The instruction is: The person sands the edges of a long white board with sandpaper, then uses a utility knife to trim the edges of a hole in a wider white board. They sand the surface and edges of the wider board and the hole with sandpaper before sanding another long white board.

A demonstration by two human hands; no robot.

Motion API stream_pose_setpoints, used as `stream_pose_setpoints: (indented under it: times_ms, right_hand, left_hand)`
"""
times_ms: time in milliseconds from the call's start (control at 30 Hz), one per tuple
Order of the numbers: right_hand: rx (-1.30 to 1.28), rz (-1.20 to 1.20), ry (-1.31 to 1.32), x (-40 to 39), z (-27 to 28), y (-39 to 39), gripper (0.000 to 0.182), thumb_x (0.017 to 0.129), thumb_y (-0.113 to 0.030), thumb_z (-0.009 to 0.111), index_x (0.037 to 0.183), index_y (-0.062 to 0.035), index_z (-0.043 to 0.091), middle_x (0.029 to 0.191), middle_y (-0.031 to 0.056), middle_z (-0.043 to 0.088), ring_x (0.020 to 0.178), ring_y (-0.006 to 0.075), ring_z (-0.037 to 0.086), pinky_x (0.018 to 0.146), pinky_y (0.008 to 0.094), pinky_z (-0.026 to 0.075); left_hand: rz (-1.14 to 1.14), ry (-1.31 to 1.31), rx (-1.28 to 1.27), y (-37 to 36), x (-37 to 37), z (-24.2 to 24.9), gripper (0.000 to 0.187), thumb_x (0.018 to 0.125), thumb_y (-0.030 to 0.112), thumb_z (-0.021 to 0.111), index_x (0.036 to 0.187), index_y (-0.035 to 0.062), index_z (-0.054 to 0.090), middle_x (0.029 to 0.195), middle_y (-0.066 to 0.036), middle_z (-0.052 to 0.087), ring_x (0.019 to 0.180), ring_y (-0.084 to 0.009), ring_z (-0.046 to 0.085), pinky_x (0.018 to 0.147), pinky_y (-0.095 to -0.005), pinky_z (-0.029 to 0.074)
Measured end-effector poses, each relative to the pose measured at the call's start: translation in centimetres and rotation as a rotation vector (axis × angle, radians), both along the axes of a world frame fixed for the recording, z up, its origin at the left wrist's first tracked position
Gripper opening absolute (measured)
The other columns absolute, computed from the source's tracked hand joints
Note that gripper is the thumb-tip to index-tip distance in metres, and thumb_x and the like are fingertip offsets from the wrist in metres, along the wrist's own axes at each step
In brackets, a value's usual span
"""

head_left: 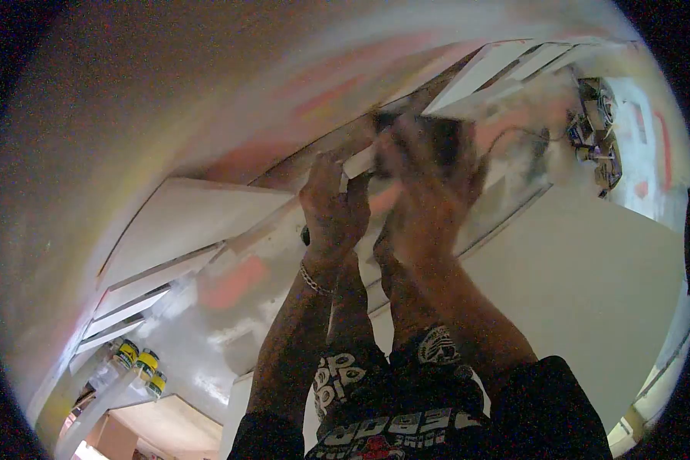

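My left hand, with a chain bracelet at its wrist, is closed around a small white flat-edged piece that sticks out between thumb and fingers. Close beside it on the right, my right hand is raised and smeared by motion. Its fingers overlap a dark, blurred patch, and I cannot tell whether they grip it. Both hands are over the paint-stained floor, in front of my lower legs.
White panels lean along the wall at left, with more panels farther along. A large white board stands at right. Yellow-and-black tins sit at lower left. A cable crosses the floor toward assorted clutter.
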State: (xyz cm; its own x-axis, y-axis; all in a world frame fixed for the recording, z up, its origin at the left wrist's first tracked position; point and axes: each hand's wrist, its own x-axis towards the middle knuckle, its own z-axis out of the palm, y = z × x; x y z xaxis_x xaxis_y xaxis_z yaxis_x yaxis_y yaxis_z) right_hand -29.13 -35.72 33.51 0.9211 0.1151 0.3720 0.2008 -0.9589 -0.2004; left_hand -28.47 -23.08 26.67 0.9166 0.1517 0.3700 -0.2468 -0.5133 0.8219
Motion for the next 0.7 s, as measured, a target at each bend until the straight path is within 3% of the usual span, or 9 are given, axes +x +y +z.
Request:
stream_pose_setpoints:
  times_ms: [67, 167, 267, 300, 400, 467, 533, 600, 700]
  right_hand:
    - [-0.025, 0.137, 0.067, -2.2, 0.5, 2.3, 0.039, 0.095, -0.023, 0.048, 0.129, -0.0291, 0.066, 0.143, -0.0026, 0.057, 0.139, 0.0459, 0.036, 0.117, 0.0637, 0.009]
    - [-0.042, 0.077, 0.027, -0.2, 0.5, -0.1, 0.041, 0.096, -0.027, 0.045, 0.132, -0.026, 0.065, 0.145, -0.0036, 0.056, 0.141, 0.0458, 0.034, 0.117, 0.0635, 0.009]
    - [-0.015, -0.016, -0.044, 1.2, -1.6, -2.4, 0.041, 0.094, -0.027, 0.048, 0.131, -0.0244, 0.065, 0.145, -0.0047, 0.055, 0.142, 0.0445, 0.033, 0.117, 0.065, 0.006]
    - [-0.04, -0.047, 0.157, 0.5, 0.0, -0.1, 0.058, 0.074, -0.029, 0.073, 0.131, -0.0354, 0.062, 0.143, -0.0042, 0.054, 0.143, 0.0431, 0.031, 0.112, 0.072, 0.012]
    - [-0.084, 0.17, 0.057, -1.4, 0.1, 0.8, 0.054, 0.077, -0.026, 0.071, 0.13, -0.0327, 0.063, 0.143, -0.0024, 0.054, 0.139, 0.0427, 0.036, 0.113, 0.0668, 0.021]
    - [-0.146, 0.094, 0.059, 0.7, -0.9, -1.4, 0.055, 0.078, -0.025, 0.07, 0.131, -0.0318, 0.062, 0.145, -0.0023, 0.053, 0.138, 0.0441, 0.037, 0.111, 0.0688, 0.022]
    - [-0.041, -0.073, -0.073, 2.4, -0.7, -2.6, 0.052, 0.08, -0.018, 0.064, 0.129, -0.0359, 0.065, 0.142, -0.0085, 0.057, 0.142, 0.0442, 0.034, 0.117, 0.0656, 0.01]
    - [-0.048, -0.152, 0.021, 0.0, -0.6, 0.2, 0.051, 0.08, -0.018, 0.063, 0.128, -0.0359, 0.066, 0.144, -0.0083, 0.055, 0.143, 0.0428, 0.033, 0.117, 0.0641, 0.01]
    - [0.022, 0.161, 0.008, -1.6, -0.6, 1.5, 0.061, 0.079, -0.012, 0.062, 0.136, -0.0333, 0.06, 0.147, -0.0063, 0.052, 0.143, 0.0431, 0.033, 0.116, 0.0656, 0.012]
  left_hand:
    - [-0.015, 0.051, -0.095, 0.1, -0.5, 0.3, 0.03, 0.076, 0.002, 0.072, 0.104, 0.0009, 0.062, 0.095, -0.019, 0.065, 0.081, -0.037, 0.065, 0.068, -0.0426, 0.053]
    - [-0.016, 0.085, -0.12, -0.3, -0.4, 1.4, 0.029, 0.076, 0.001, 0.071, 0.104, 0.0009, 0.062, 0.094, -0.019, 0.064, 0.081, -0.0382, 0.065, 0.067, -0.0436, 0.053]
    - [0.032, 0.095, -0.063, -0.6, -0.5, 1.3, 0.03, 0.077, 0.0, 0.07, 0.105, 0.0015, 0.063, 0.094, -0.019, 0.064, 0.082, -0.0381, 0.065, 0.068, -0.0438, 0.052]
    - [0.05, 0.122, -0.067, -0.7, -0.6, 1.2, 0.03, 0.077, -0.001, 0.07, 0.106, 0.0022, 0.064, 0.094, -0.019, 0.065, 0.083, -0.0374, 0.065, 0.069, -0.0435, 0.053]
    - [-0.019, 0.178, -0.147, -0.2, -0.7, 0.8, 0.031, 0.078, -0.002, 0.069, 0.108, 0.0029, 0.064, 0.097, -0.019, 0.066, 0.086, -0.0361, 0.067, 0.07, -0.0424, 0.053]
    - [-0.011, 0.112, -0.092, -0.3, -0.3, 1.6, 0.031, 0.079, -0.002, 0.069, 0.108, 0.0033, 0.065, 0.1, -0.018, 0.067, 0.087, -0.0354, 0.067, 0.072, -0.0415, 0.054]
    - [0.001, 0.048, -0.044, -0.4, -0.1, 1.5, 0.03, 0.079, -0.001, 0.068, 0.108, 0.0037, 0.065, 0.102, -0.018, 0.067, 0.088, -0.0348, 0.068, 0.073, -0.0406, 0.054]
    - [-0.002, 0.094, -0.12, -0.4, -0.1, 0.8, 0.029, 0.081, -0.002, 0.068, 0.108, 0.0047, 0.066, 0.101, -0.016, 0.069, 0.089, -0.0338, 0.068, 0.075, -0.0393, 0.055]
    - [-0.03, 0.301, -0.104, 0.3, -1.1, 1.3, 0.026, 0.08, 0.001, 0.071, 0.105, 0.005, 0.068, 0.095, -0.014, 0.07, 0.087, -0.0324, 0.067, 0.078, -0.0369, 0.053]
